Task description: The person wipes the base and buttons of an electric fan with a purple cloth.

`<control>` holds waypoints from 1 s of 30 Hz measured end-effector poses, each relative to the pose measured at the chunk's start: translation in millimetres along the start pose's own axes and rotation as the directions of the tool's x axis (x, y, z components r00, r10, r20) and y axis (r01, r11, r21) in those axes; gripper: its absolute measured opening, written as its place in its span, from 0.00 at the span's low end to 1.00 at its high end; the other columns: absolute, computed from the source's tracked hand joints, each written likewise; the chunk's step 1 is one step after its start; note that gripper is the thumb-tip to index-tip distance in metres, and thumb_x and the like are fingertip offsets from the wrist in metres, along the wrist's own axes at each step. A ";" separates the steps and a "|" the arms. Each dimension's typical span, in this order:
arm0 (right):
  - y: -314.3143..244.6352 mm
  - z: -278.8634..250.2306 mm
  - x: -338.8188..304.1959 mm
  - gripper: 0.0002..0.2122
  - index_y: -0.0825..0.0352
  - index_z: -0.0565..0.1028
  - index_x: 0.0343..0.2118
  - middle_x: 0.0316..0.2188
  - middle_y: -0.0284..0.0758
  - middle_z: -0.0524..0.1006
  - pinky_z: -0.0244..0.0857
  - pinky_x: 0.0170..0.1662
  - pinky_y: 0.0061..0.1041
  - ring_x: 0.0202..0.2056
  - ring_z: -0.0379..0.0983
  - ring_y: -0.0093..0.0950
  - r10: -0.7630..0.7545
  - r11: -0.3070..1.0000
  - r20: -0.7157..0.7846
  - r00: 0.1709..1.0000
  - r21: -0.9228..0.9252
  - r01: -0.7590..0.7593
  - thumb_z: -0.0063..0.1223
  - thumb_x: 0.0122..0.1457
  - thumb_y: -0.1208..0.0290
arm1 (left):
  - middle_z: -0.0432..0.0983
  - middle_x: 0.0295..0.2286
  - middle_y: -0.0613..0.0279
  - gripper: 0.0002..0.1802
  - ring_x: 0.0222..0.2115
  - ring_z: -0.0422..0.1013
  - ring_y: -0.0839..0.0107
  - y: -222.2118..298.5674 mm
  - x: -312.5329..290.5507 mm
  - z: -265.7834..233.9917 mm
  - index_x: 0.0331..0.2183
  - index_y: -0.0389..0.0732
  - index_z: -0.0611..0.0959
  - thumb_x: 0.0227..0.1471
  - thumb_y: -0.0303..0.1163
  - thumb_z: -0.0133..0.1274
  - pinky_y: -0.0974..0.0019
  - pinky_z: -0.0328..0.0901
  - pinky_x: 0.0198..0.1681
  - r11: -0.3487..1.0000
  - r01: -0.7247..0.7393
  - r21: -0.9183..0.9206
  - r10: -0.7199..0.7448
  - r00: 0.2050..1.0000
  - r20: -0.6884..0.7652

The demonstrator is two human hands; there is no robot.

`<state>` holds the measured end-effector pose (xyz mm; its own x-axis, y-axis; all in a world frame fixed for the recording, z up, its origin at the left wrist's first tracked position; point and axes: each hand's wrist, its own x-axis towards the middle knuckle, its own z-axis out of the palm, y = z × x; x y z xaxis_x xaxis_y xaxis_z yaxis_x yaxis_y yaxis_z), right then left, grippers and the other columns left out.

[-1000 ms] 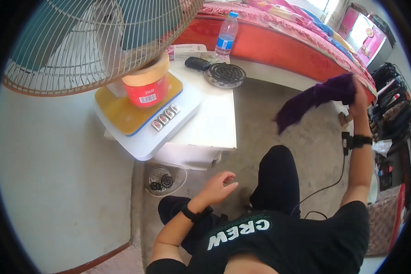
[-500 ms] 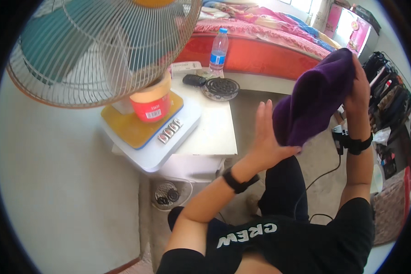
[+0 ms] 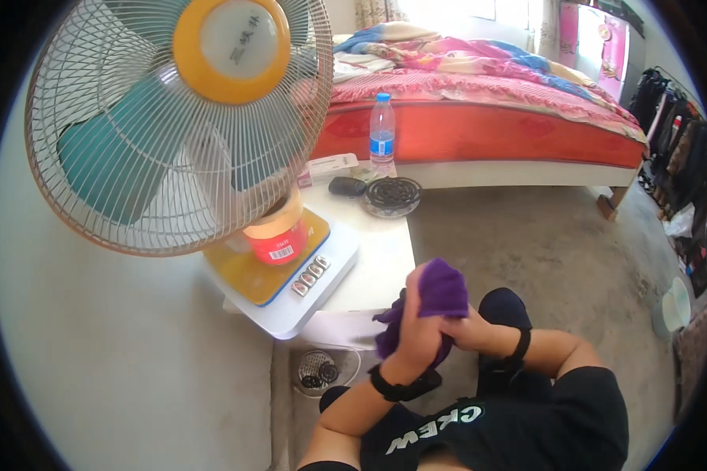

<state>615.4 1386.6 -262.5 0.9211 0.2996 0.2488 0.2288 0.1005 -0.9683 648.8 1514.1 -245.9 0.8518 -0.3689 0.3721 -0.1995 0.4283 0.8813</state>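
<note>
A purple cloth (image 3: 443,288) is bunched up between my two hands, just in front of my knees. My left hand (image 3: 421,334) is wrapped round it, with one folded end sticking out above the thumb side and more fabric showing below. Close against the left from the right side, my right hand (image 3: 468,328) grips the same cloth. Its fingertips are partly hidden behind the fabric. A black band (image 3: 404,385) circles my left wrist, and another sits on my right.
An electric fan (image 3: 204,149) with a white base (image 3: 294,310) rises at the left, beside a white table (image 3: 393,251). A red tub (image 3: 281,245) rests on the base. Behind stand a bottle (image 3: 382,129), a mosquito coil dish (image 3: 393,196) and a bed (image 3: 511,133). A bucket (image 3: 672,306) is at the right.
Both hands have come down and left from the upper right with the purple cloth. It was spread between them and is now bunched up. The view has tilted, showing more of the bed and fan.
</note>
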 end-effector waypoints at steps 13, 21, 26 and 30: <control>27.0 -49.0 135.5 0.31 0.61 0.65 0.53 0.47 0.40 0.71 0.66 0.43 0.42 0.45 0.70 0.43 -0.240 0.275 0.160 0.957 -0.935 0.225 0.61 0.44 0.58 | 0.65 0.48 0.47 0.22 0.50 0.61 0.53 7.5 -27.5 -73.0 0.45 0.34 0.72 0.44 0.25 0.52 0.53 0.54 0.56 0.554 -0.030 0.832 0.399 0.887 -0.234; 25.1 -52.4 100.5 0.32 0.51 0.70 0.50 0.44 0.32 0.71 0.67 0.38 0.33 0.37 0.69 0.36 -0.309 0.328 0.530 0.789 -0.719 0.612 0.64 0.35 0.64 | 0.66 0.46 0.46 0.13 0.49 0.63 0.53 -38.9 -13.6 -72.9 0.39 0.34 0.76 0.48 0.25 0.47 0.54 0.55 0.55 0.551 0.110 0.827 0.445 0.800 -0.403; 36.3 -98.4 114.7 0.30 0.52 0.73 0.49 0.43 0.32 0.73 0.68 0.39 0.31 0.35 0.70 0.34 -0.412 0.432 0.460 0.787 -0.662 0.613 0.65 0.35 0.66 | 0.69 0.44 0.47 0.11 0.47 0.65 0.53 -53.0 -13.3 -63.3 0.37 0.34 0.77 0.52 0.30 0.48 0.55 0.56 0.54 0.417 0.186 0.890 0.517 0.756 -0.401; 44.7 -163.6 122.6 0.30 0.53 0.72 0.50 0.41 0.34 0.74 0.69 0.40 0.33 0.36 0.71 0.37 -0.328 0.491 0.379 0.865 -0.715 0.499 0.64 0.37 0.68 | 0.72 0.42 0.48 0.11 0.46 0.67 0.52 -36.1 -1.8 -41.3 0.34 0.35 0.78 0.50 0.32 0.55 0.55 0.58 0.53 0.266 0.351 0.898 0.462 0.771 -0.439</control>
<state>790.1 1272.6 -279.2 0.6025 0.5857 0.5422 0.7969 -0.4791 -0.3681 674.4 1533.4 -290.4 0.7771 0.2752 0.5661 -0.1886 -0.7563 0.6265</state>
